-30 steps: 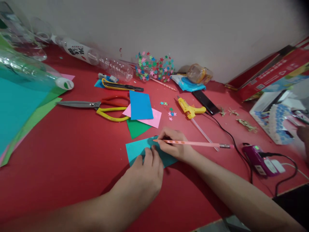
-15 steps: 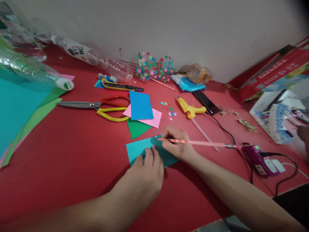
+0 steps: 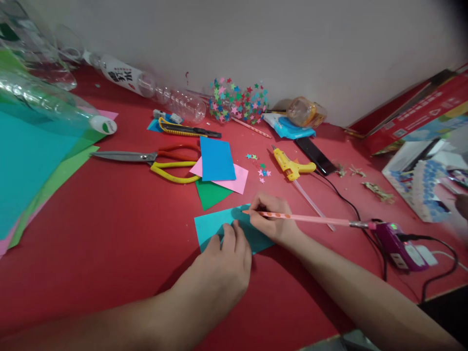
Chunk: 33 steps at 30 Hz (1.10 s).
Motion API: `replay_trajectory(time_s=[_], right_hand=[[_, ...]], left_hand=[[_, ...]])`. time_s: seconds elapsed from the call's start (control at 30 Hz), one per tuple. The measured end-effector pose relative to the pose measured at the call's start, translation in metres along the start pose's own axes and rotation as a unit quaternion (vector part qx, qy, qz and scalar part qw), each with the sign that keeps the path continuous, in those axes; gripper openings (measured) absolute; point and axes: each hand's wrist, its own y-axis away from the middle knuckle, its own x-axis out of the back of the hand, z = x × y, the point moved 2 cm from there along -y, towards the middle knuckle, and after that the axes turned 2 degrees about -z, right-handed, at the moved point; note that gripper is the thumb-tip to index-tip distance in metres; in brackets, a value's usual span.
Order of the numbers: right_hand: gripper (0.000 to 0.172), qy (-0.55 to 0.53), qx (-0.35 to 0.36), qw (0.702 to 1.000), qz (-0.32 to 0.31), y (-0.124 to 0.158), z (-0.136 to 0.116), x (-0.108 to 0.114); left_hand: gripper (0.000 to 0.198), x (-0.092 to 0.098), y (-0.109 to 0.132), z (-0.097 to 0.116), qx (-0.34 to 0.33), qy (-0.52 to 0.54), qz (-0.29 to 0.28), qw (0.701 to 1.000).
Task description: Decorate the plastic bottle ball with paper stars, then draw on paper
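Observation:
A turquoise sheet of paper [image 3: 209, 225] lies on the red table in front of me. My left hand [image 3: 223, 265] rests on its near part, fingers stretched out and pressing it flat. In my right hand [image 3: 272, 219] is a pink pencil [image 3: 314, 219] with orange spots, its tip on or just over the sheet near the top edge. Just beyond lie a blue paper piece [image 3: 218, 160], a pink one [image 3: 240, 179] and a green one [image 3: 212, 196], overlapping. Large scissors [image 3: 146, 158] with red and yellow handles lie to their left.
A yellow glue gun [image 3: 292, 165], phone [image 3: 316, 156] and purple power adapter [image 3: 400, 246] with cables are on the right. Behind are a box cutter [image 3: 190, 129], plastic bottle [image 3: 179, 101] and star-covered container [image 3: 237, 101]. Coloured sheets [image 3: 32, 161] fill the left. Another person's hand [image 3: 462, 204] shows far right.
The whole view has shifted slightly, so everything appears a little further right. My left hand stays on the paper, and the pencil remains in my right hand, its tip barely moved relative to the sheet.

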Motion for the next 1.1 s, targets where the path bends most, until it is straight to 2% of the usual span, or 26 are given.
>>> replay_trajectory(time_s=[0.3,0.6,0.7,0.83,0.9,1.0,1.1], right_hand=[[0.012,0.02,0.036,0.999,-0.022,0.0015,0.0021,-0.0033],[0.012,0.024,0.027,0.998,-0.048,0.002,-0.003,-0.0019],[0.011,-0.007,0.024,0.999,-0.048,0.0018,-0.0033,0.0005],[0.019,-0.118,-0.04,0.992,-0.024,0.0,0.0005,0.0038],[0.018,-0.15,-0.065,0.986,-0.011,-0.0012,0.0018,0.0043],[0.008,-0.142,-0.057,0.988,-0.007,-0.0026,0.0014,0.0046],[0.006,-0.129,-0.028,0.99,-0.042,-0.0038,-0.0001,0.0056]], left_hand=[[0.041,-0.0024,-0.0017,0.0001,0.01,-0.013,0.013,1.0],[0.042,-0.0031,-0.0005,0.0009,0.007,-0.01,0.007,1.0],[0.041,-0.0028,-0.0012,0.0001,0.002,-0.007,0.002,1.0],[0.039,-0.0001,-0.003,-0.0019,0.005,-0.001,0.006,1.0],[0.037,0.0016,-0.0035,-0.0032,0.011,-0.007,0.003,1.0],[0.036,0.0031,-0.0037,-0.0046,0.015,-0.013,-0.017,1.0],[0.037,0.0032,-0.0042,-0.0051,0.011,0.0,-0.033,0.999]])
